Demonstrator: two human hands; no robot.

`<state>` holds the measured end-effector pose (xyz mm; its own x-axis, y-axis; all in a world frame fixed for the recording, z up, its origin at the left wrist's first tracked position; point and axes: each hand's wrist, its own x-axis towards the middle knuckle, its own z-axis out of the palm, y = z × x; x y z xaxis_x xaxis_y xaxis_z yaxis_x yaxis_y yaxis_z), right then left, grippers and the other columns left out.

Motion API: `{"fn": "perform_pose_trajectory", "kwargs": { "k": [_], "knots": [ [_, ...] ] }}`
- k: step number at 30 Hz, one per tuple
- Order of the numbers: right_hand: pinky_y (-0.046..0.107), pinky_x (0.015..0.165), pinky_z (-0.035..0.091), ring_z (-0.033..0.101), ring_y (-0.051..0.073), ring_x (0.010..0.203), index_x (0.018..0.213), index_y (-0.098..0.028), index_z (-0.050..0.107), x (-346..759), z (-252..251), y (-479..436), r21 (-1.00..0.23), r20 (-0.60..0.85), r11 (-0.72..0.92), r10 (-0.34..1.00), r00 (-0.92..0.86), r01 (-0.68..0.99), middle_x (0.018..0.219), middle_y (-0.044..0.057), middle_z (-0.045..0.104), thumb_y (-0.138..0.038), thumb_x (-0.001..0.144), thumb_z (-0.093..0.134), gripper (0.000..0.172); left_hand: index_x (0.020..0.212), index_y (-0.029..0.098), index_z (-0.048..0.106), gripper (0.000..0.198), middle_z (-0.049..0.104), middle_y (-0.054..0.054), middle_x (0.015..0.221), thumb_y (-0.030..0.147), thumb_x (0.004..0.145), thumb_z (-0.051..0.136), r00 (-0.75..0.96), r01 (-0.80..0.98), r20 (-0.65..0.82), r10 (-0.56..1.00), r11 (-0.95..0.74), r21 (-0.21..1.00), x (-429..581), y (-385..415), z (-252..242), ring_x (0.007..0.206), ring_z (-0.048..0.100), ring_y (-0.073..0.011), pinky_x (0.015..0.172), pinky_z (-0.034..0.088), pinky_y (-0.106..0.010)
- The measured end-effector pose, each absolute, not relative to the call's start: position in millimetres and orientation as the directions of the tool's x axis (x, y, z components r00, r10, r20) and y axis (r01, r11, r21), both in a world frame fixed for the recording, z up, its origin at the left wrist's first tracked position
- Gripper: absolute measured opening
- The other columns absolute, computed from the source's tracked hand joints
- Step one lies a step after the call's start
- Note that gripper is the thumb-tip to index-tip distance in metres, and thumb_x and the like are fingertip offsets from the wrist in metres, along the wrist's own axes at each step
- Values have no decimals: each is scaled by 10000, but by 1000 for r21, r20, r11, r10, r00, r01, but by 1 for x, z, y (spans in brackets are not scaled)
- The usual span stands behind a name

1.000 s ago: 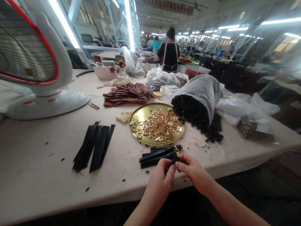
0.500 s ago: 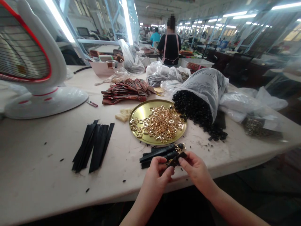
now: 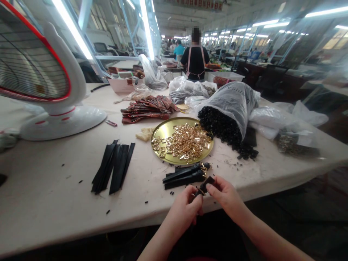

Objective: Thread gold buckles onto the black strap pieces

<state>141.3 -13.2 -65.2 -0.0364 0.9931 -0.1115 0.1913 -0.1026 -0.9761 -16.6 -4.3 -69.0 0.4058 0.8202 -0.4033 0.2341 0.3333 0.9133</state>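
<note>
Both my hands meet at the table's near edge. My left hand (image 3: 186, 206) and my right hand (image 3: 224, 194) pinch the two ends of a short black strap piece (image 3: 204, 185) with a small gold buckle on it. Just beyond them lies a small bundle of black straps with gold buckles (image 3: 187, 173). Farther back sits a round gold tray (image 3: 163, 132) heaped with gold buckles (image 3: 186, 141). A fan of plain black straps (image 3: 114, 167) lies to the left.
A plastic bag spilling small black loops (image 3: 228, 112) lies right of the tray. A white and red fan (image 3: 49, 83) stands at the left. Red-brown leather pieces (image 3: 148, 108) and clear bags (image 3: 282, 123) sit farther back. A person in a black top (image 3: 195, 59) stands beyond the table.
My hands have drawn slightly apart and the black strap piece now shows between them. The view shifted a little.
</note>
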Motion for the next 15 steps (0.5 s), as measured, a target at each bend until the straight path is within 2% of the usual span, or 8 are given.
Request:
{"fn": "perform_pose_trajectory", "kwargs": {
  "k": [3, 5, 8, 11, 13, 15],
  "knots": [
    [243, 582, 388, 474, 128, 615, 735, -168, 528, 140, -67, -18, -975, -110, -102, 994, -28, 199, 641, -21, 519, -370, 796, 524, 212, 865, 182, 502, 164, 503, 72, 464, 297, 797, 406, 426, 288, -410, 807, 308, 907, -17, -11, -66, 302, 351, -52, 310, 251, -150],
    [246, 560, 389, 476, 132, 591, 711, -174, 530, 138, -66, -24, -961, -56, -56, 998, 11, 272, 617, -19, 520, -364, 801, 516, 211, 875, 179, 504, 207, 504, 66, 476, 342, 809, 395, 421, 289, -401, 813, 299, 909, -18, -14, -65, 314, 362, -58, 317, 261, -156],
    [274, 624, 420, 520, 164, 668, 767, -186, 589, 136, -56, -36, -897, 160, 165, 986, -47, 410, 692, 16, 570, -306, 799, 524, 140, 816, 180, 498, 198, 486, 63, 513, 354, 810, 403, 394, 259, -357, 847, 270, 927, -20, -16, -62, 354, 381, -62, 338, 276, -162],
    [309, 742, 428, 544, 197, 821, 963, -210, 615, 136, -45, -48, -838, 297, 368, 927, -229, 403, 865, 61, 603, -244, 825, 482, 195, 758, 182, 490, 168, 445, 68, 534, 332, 806, 431, 396, 221, -301, 868, 228, 948, -24, -18, -58, 402, 386, -59, 368, 281, -156],
    [297, 714, 432, 547, 183, 787, 909, -216, 625, 137, -42, -51, -858, 300, 369, 924, -236, 357, 823, 52, 591, -237, 850, 447, 189, 774, 183, 498, 191, 439, 69, 537, 354, 816, 426, 434, 205, -285, 855, 214, 955, -25, -21, -55, 406, 373, -59, 373, 275, -159],
    [279, 673, 430, 534, 163, 725, 805, -209, 608, 139, -44, -50, -898, 248, 291, 954, -169, 329, 751, 26, 558, -269, 831, 500, 126, 808, 184, 511, 209, 451, 66, 549, 375, 820, 426, 465, 195, -274, 842, 204, 959, -25, -25, -53, 411, 373, -61, 381, 278, -162]
  ]
}}
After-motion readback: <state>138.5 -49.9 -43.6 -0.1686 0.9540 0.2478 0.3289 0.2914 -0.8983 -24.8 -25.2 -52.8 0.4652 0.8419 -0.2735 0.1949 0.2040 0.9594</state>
